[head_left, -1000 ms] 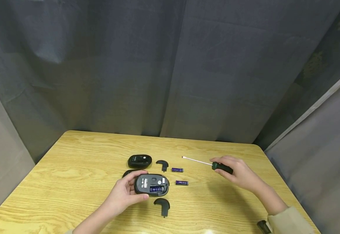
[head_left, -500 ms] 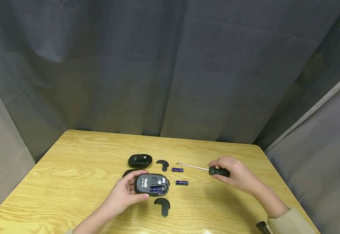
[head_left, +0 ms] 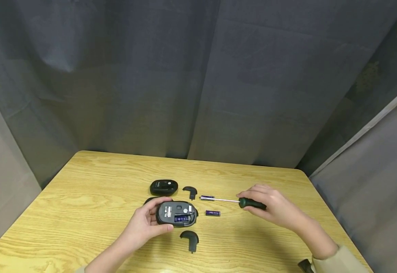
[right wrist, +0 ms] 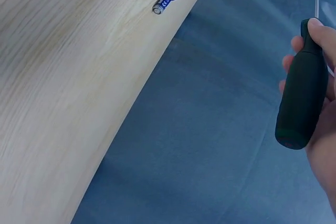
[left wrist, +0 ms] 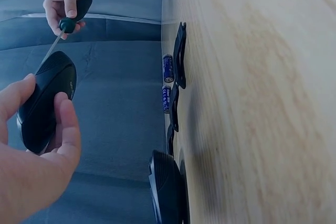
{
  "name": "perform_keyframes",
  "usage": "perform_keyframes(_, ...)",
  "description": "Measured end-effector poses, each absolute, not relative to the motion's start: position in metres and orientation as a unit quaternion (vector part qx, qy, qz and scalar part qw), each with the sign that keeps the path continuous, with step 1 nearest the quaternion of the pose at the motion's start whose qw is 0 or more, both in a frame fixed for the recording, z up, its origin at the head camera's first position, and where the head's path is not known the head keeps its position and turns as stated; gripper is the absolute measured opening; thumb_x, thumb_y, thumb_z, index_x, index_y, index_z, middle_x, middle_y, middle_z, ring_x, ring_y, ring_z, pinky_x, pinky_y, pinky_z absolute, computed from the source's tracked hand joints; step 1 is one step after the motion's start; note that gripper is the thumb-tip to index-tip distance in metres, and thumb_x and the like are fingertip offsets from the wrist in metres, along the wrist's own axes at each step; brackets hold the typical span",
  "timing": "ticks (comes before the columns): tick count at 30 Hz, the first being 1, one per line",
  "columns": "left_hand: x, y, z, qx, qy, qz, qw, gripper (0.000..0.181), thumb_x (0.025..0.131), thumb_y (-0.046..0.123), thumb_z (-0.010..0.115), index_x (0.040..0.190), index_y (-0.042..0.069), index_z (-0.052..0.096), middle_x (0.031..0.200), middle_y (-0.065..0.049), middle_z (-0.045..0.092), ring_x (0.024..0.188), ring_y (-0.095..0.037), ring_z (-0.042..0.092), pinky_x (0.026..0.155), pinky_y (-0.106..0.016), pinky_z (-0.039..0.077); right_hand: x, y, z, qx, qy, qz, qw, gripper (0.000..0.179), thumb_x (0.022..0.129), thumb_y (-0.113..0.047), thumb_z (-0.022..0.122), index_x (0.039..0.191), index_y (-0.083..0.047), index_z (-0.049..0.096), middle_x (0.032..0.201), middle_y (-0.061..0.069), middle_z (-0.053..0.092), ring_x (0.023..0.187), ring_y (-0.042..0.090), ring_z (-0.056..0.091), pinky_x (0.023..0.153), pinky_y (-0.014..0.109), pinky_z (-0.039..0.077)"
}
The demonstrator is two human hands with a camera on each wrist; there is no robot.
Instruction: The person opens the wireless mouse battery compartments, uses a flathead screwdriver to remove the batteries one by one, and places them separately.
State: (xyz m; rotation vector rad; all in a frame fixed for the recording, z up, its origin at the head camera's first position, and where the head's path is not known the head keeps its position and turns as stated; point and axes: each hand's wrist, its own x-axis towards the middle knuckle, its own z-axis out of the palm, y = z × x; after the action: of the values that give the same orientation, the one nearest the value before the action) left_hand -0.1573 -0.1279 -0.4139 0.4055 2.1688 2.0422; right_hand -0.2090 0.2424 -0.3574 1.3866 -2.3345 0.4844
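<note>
My left hand (head_left: 144, 227) grips a black computer mouse (head_left: 167, 213) by its left end, underside up and raised off the table. Its battery bay is uncovered, with a blue battery (head_left: 183, 218) inside. To the right, my right hand (head_left: 275, 206) holds a screwdriver by its dark green handle (right wrist: 303, 93), thumb and fingers near the shaft end. The thin metal shaft points left, and its flat tip overlaps a loose blue battery (head_left: 207, 198) in the head view. In the left wrist view, the mouse (left wrist: 50, 98) hides the shaft's tip.
Another black mouse (head_left: 163, 187) lies behind the held one, and a third (head_left: 148, 200) is mostly hidden by my left hand. Two black battery covers (head_left: 190, 190) (head_left: 192, 239) and a second loose battery (head_left: 213, 213) lie nearby. A dark object (head_left: 305, 265) shows beside my right sleeve.
My right hand has moved slightly left and nearer, and the screwdriver's tip has come leftward and down toward the mouse. The left hand has barely shifted, with the mouse tipped a little.
</note>
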Motion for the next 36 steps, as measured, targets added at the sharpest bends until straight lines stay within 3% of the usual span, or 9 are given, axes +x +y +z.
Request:
perform_keyframes(10, -0.158, -0.128, -0.413, 0.128, 0.721, 0.678, 0.065, 0.073, 0.067, 0.007, 0.083, 0.132, 0.01, 0.049, 0.124, -0.024, 0.056, 0.099, -0.025, 0.065, 0.083, -0.027, 0.056, -0.201, 0.235, -0.352, 0.511, -0.82, 0.183, 0.181, 0.034, 0.083, -0.014, 0.072, 0.117, -0.016, 0.064, 0.098, -0.008, 0.065, 0.078, -0.001, 0.059, 0.063, 0.01, 0.048)
perform_keyframes(25, -0.159, -0.128, -0.412, 0.122, 0.718, 0.682, 0.07, 0.074, 0.067, 0.005, 0.082, 0.133, 0.011, 0.049, 0.124, -0.024, 0.056, 0.1, -0.027, 0.065, 0.082, -0.028, 0.056, -0.191, 0.224, -0.348, 0.496, -0.831, 0.172, 0.185, 0.029, 0.081, -0.018, 0.071, 0.11, -0.02, 0.065, 0.085, -0.016, 0.058, 0.063, -0.007, 0.043, 0.052, 0.003, 0.034)
perform_keyframes(32, -0.159, -0.128, -0.413, 0.13, 0.716, 0.682, 0.068, 0.072, 0.068, 0.004, 0.081, 0.132, 0.008, 0.049, 0.125, -0.025, 0.055, 0.099, -0.024, 0.065, 0.082, -0.028, 0.056, -0.187, 0.222, -0.347, 0.48, -0.842, 0.181, 0.164, 0.03, 0.081, -0.022, 0.075, 0.108, -0.021, 0.063, 0.092, -0.013, 0.065, 0.072, -0.004, 0.054, 0.059, 0.008, 0.045)
perform_keyframes(36, -0.159, -0.128, -0.412, 0.135, 0.717, 0.68, 0.065, 0.072, 0.068, 0.003, 0.081, 0.132, 0.007, 0.048, 0.126, -0.026, 0.055, 0.098, -0.024, 0.065, 0.081, -0.028, 0.057, -0.185, 0.22, -0.345, 0.479, -0.843, 0.193, 0.151, 0.028, 0.08, -0.021, 0.076, 0.103, -0.022, 0.061, 0.09, -0.014, 0.063, 0.069, -0.005, 0.052, 0.058, 0.007, 0.044)
